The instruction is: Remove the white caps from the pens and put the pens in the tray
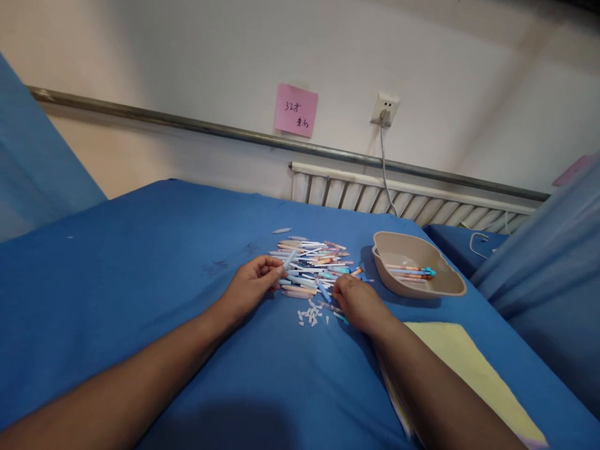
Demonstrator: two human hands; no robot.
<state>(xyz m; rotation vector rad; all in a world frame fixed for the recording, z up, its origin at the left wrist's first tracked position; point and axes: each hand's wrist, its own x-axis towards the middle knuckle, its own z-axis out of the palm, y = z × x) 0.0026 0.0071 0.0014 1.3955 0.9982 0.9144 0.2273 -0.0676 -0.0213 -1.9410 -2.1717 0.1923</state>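
My left hand (255, 279) pinches a pale blue pen barrel (290, 259) between thumb and fingers, at the left side of a loose pile of pen parts (316, 256). The pile mixes thin white refills, coloured barrels and caps. My right hand (359, 300) is at the pile's right edge with its fingers curled down and closed. What its fingertips hold, if anything, is hidden. Beside that hand lies a blue pen piece (323, 291). Small white plugs (310, 314) lie scattered in front of the pile, and a teal-tipped piece (341, 318) is partly under my right hand.
A beige basin (419, 287) with several pens in it stands to the right on the blue cloth (210, 387). A yellow sheet stack (462, 362) lies under my right forearm. Behind are a radiator (347, 190) and a metal rail (187, 122). Blue curtains hang at both sides.
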